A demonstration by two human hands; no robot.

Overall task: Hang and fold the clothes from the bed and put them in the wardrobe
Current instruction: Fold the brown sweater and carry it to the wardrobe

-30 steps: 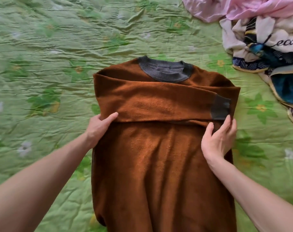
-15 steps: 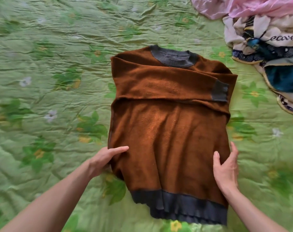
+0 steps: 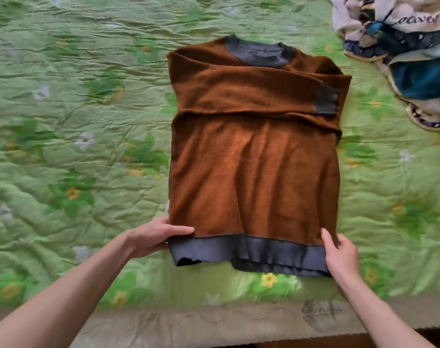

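Observation:
A brown sweater (image 3: 251,172) with a dark grey collar, cuffs and hem lies flat on the green bed cover (image 3: 88,121). Its sleeves are folded across the chest. My left hand (image 3: 156,236) pinches the lower left corner at the hem, thumb on top of the fabric. At the lower right corner my right hand (image 3: 340,252) holds the hem, thumb lying on the cloth. The wardrobe is out of view.
A pile of unfolded clothes (image 3: 402,46), white, navy and teal, lies at the top right of the bed. The bed's near edge (image 3: 213,322) runs along the bottom of the view.
Both hands slid down the sweater's sides from the folded sleeves to the bottom hem and took hold of its corners. The view shifted so the whole sweater now shows.

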